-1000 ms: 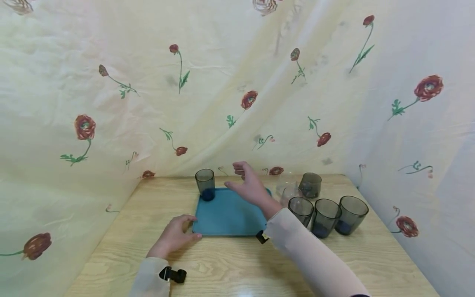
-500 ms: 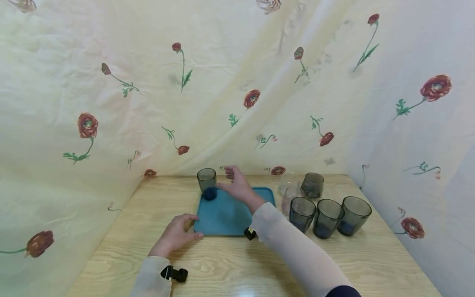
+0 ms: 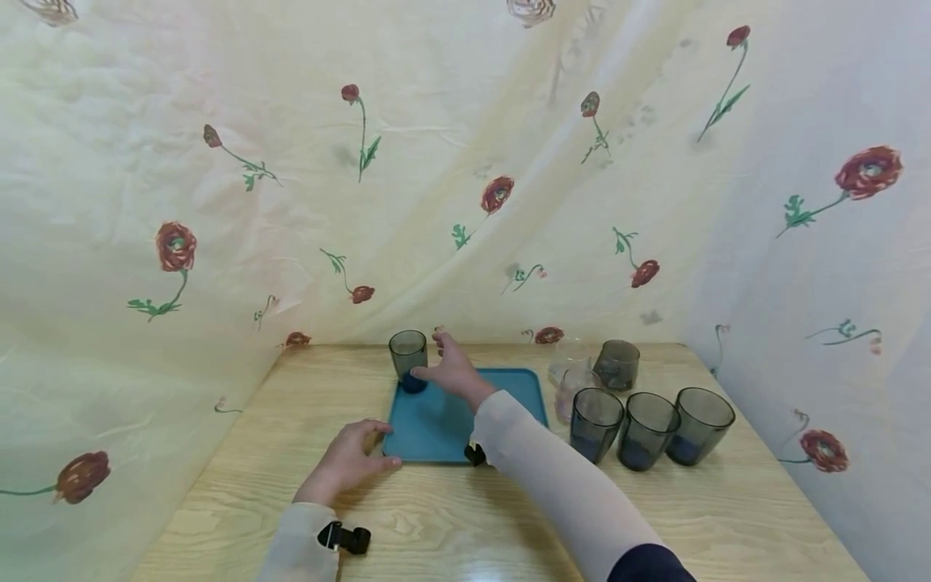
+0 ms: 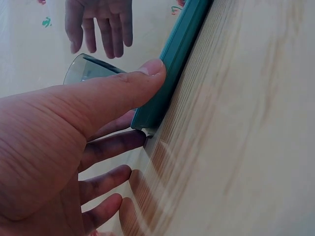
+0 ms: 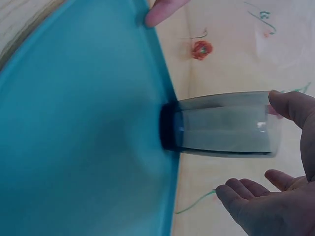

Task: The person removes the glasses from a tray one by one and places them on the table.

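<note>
A smoky-grey drinking glass (image 3: 409, 352) stands upright at the back left corner of a blue tray (image 3: 429, 432). My right hand (image 3: 457, 373) is just right of this glass, fingers spread apart. In the right wrist view the thumb (image 5: 288, 103) overlaps the glass's rim, and contact cannot be told; the other fingers are clear of its wall. At the tray's front left corner my left hand (image 3: 347, 459) holds the edge between thumb and index finger. Its other fingers stretch out beside the corner in the left wrist view.
Several more glasses stand right of the tray: grey tumblers (image 3: 649, 428) in front, a low grey glass (image 3: 618, 364) and clear glasses (image 3: 576, 392) behind. Everything rests on a wooden table (image 3: 451, 517). A flowered cloth (image 3: 436, 202) hangs behind and at the sides.
My right hand has moved left over the tray, up to the grey glass at its back left corner. My left hand stays at the tray's front left corner.
</note>
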Motion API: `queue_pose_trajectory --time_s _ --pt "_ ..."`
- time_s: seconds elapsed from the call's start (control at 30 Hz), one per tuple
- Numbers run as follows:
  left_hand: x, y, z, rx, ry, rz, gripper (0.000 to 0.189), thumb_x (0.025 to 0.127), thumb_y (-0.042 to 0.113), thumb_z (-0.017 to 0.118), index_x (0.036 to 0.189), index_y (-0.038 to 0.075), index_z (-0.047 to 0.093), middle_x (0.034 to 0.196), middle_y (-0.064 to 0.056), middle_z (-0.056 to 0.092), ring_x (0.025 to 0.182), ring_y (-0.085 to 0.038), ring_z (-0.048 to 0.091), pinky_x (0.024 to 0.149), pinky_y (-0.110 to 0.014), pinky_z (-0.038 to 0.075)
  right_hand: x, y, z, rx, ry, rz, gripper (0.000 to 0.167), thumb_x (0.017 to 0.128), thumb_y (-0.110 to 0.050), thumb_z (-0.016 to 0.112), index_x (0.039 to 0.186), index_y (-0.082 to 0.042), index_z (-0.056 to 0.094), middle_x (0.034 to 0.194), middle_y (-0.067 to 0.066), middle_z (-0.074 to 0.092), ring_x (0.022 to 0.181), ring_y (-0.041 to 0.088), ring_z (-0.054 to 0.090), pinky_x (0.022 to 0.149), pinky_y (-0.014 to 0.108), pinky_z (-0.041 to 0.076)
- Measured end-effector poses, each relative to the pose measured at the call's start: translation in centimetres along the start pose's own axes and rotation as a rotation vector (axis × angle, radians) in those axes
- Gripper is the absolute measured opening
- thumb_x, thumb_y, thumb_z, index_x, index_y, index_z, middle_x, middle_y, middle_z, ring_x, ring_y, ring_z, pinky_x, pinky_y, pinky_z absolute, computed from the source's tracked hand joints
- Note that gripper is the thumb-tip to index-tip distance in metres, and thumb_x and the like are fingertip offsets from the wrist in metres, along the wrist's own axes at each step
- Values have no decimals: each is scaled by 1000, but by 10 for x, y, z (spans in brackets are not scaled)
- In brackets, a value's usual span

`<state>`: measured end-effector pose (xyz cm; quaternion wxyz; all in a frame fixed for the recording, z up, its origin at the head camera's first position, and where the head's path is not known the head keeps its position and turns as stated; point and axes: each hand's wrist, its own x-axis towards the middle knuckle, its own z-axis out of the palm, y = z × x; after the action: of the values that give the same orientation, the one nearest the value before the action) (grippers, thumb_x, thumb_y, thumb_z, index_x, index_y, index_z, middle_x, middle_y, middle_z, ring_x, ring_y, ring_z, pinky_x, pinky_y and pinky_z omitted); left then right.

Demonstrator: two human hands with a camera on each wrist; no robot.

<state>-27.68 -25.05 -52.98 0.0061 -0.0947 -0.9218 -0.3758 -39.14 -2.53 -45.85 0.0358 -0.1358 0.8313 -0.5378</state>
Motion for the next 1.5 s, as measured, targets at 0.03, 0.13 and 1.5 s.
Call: queue_pose_trajectory --time_s 0.03,0.13,1.5 --pt "0 0 0 0 -1 -3 58 83 37 92 133 17 70 145 -10 60 141 -39 48 115 -62 39 1 0 2 -7 -4 11 88 95 -23 81 164 -9 29 166 14 35 151 39 36 114 56 43" --pt "0 -1 -1 6 2 5 58 83 38 92 132 18 70 145 -10 61 141 -40 48 114 -63 39 4 2 8 -16 -6 30 91 95 -25 81 165 -8 26 166 15 34 150 38 36 114 55 42" --pt "0 1 -1 2 -9 -5 56 84 34 91 132 17 70 144 -8 61 142 -38 48 115 -62 38 18 12 31 36 88 -11 77 91 -26 86 155 -10 47 147 17 55 134 36 54 106 54 50"
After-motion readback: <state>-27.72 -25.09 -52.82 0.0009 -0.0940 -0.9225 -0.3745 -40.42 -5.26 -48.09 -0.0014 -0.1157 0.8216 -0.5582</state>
